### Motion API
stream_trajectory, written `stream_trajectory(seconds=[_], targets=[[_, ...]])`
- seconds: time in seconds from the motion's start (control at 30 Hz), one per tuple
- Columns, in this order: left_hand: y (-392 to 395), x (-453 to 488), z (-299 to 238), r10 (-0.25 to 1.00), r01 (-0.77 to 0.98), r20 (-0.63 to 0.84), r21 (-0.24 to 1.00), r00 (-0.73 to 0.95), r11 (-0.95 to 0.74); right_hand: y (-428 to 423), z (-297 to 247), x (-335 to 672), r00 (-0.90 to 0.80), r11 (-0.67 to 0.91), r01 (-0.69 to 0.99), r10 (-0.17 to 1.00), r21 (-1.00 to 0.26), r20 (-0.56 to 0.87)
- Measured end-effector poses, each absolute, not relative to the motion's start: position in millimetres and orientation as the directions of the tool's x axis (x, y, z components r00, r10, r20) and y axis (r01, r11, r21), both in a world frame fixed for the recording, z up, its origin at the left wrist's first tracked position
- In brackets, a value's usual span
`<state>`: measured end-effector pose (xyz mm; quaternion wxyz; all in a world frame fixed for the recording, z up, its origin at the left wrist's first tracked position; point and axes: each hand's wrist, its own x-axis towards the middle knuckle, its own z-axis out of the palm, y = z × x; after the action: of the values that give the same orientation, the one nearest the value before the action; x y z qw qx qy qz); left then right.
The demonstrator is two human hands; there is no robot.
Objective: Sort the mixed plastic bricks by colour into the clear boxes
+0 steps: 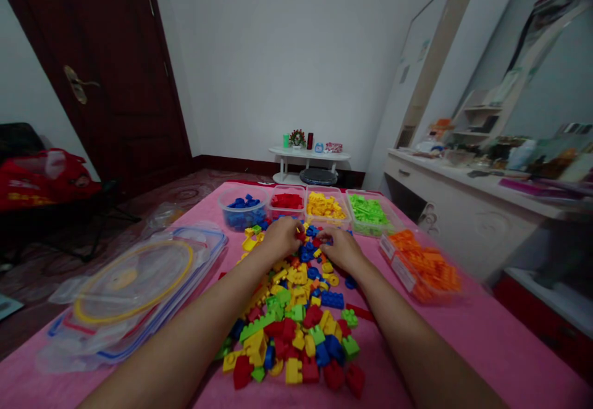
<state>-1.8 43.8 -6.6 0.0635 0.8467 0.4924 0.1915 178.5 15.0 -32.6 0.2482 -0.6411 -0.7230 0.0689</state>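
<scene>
A long heap of mixed toy building blocks (296, 298) in yellow, red, blue and green runs down the middle of the pink tabletop. My left hand (283, 237) is over the far end of the heap, its fingers closed around a small red block (301, 235). Just to its right, my right hand (341, 249) reaches in with curved fingers and thumb apart, close to some blue blocks (307, 252); nothing shows in its grasp. Behind the hands stand a round tub of blue blocks (224, 206) and clear boxes of red (287, 201), yellow (325, 206) and green blocks (368, 210).
At the right lies a clear box of orange blocks (426, 267). Stacked clear lids (134, 285) with coloured rims occupy the table's left side. Beyond the table are a low white stand (309, 152) and, rightward, a cluttered white dresser (463, 186).
</scene>
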Motion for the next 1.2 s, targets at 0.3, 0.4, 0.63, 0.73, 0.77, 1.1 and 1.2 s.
stream_trajectory(seconds=[0.3, 0.4, 0.63, 0.73, 0.77, 1.1, 1.2], targets=[[42, -4, -4, 0.918, 0.214, 0.115, 0.954, 0.379, -0.208, 7, -23, 171, -0.059, 0.173, 0.926, 0.945, -0.336, 0.322], [37, 0, -1, 0.909, -0.107, -0.121, 0.978, 0.400, 0.177, 11, -11, 178, 0.003, 0.162, 0.901, 0.926, -0.403, 0.378], [44, -4, 0, 0.810, -0.359, -0.364, 0.758, 0.460, 0.544, 8, -6, 174, -0.080, 0.234, 0.911, 0.909, -0.340, 0.410], [46, -7, 0, 0.805, -0.376, -0.358, 0.744, 0.473, 0.552, 3, -17, 167, -0.145, 0.205, 0.964, 0.940, -0.169, 0.310], [46, -7, 1, 0.802, -0.371, -0.360, 0.745, 0.477, 0.555, 2, -20, 166, -0.144, 0.182, 0.976, 0.952, -0.121, 0.271], [43, -4, -1, 0.803, -0.266, -0.364, 0.810, 0.471, 0.523, 6, -16, 177, -0.060, 0.102, 0.984, 0.962, -0.147, 0.267], [40, -4, 0, 0.806, -0.230, -0.356, 0.833, 0.474, 0.503, 6, -2, 178, -0.008, 0.092, 0.972, 0.933, -0.218, 0.360]])
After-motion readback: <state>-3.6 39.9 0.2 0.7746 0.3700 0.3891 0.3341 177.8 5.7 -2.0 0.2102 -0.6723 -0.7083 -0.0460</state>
